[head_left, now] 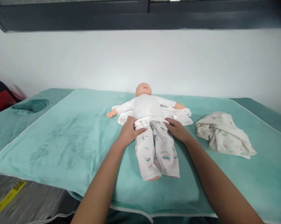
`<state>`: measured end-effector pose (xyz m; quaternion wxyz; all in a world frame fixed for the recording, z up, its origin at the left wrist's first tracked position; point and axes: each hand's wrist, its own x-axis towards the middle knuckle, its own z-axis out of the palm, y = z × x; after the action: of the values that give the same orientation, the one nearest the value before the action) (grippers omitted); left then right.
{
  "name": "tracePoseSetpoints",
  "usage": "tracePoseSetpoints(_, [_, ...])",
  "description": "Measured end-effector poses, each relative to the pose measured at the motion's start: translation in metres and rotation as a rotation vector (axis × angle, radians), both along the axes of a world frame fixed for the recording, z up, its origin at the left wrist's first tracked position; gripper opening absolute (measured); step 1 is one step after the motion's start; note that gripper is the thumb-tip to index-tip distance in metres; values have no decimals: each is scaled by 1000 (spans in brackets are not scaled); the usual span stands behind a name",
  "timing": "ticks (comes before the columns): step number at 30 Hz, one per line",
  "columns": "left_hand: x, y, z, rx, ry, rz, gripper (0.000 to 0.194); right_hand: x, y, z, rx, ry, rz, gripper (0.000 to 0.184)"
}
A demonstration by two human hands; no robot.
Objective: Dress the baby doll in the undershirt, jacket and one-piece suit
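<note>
A baby doll [148, 105] lies on its back with its arms spread, in a white long-sleeved top. Printed baby pants [165, 152] cover its legs, and only the tips of the feet show at the cuffs. At the waistband, my left hand [130, 132] grips the left side of the pants, thumb across the front. My right hand [176, 128] holds the right side of the waistband, its fingertips partly hidden by the cloth. A white printed garment [183, 117] is spread beneath the doll, showing on both sides of its waist.
A crumpled white printed cloth [224, 133] lies right of the doll. Everything rests on a green padded blanket [72, 137] with pale edging. Behind stands a white wall [84, 59] under a dark window frame [96, 17]. A red and black object [1, 98] is at far left.
</note>
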<state>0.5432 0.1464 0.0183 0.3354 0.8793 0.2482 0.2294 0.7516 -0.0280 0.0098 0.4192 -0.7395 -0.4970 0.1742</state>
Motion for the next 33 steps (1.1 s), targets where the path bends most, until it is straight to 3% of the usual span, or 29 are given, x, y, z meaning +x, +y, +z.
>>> tracePoseSetpoints(3, [-6,-9,-6,144,-9,-4,39,-15,-14,3,10,-15,6,37])
tracePoseSetpoints(7, [-9,-21,-13,358,42,82,36,-40,-24,-1,80,-140,-209,47])
tracePoseSetpoints(11, [-14,-31,-14,241,57,117,35,-61,-31,-6,93,-161,-335,51])
tracePoseSetpoints(15, [-31,-40,-14,-11,-44,33,35,-71,-45,-5,42,-8,-218,37])
tracePoseSetpoints(17, [-42,-46,-15,-72,-70,-27,45,-74,-53,-5,33,11,-140,39])
tracePoseSetpoints(19, [-52,-52,-16,-81,-95,-76,51,-78,-60,-5,19,-17,-105,40])
tracePoseSetpoints(22, [-59,-60,-17,-6,-123,-104,35,-82,-67,-8,31,-60,-138,35])
tracePoseSetpoints(26, [-61,-69,-20,111,-69,-55,31,-86,-75,-11,115,145,-160,36])
tracePoseSetpoints(30, [-70,-80,-17,-70,-97,25,12,-96,-89,-9,98,262,-50,32])
tracePoseSetpoints(31, [-75,-83,-14,-106,-127,9,16,-101,-94,-8,85,260,-4,33])
tracePoseSetpoints(33, [-86,-91,-9,-108,-158,-82,46,-111,-103,-9,66,223,58,55])
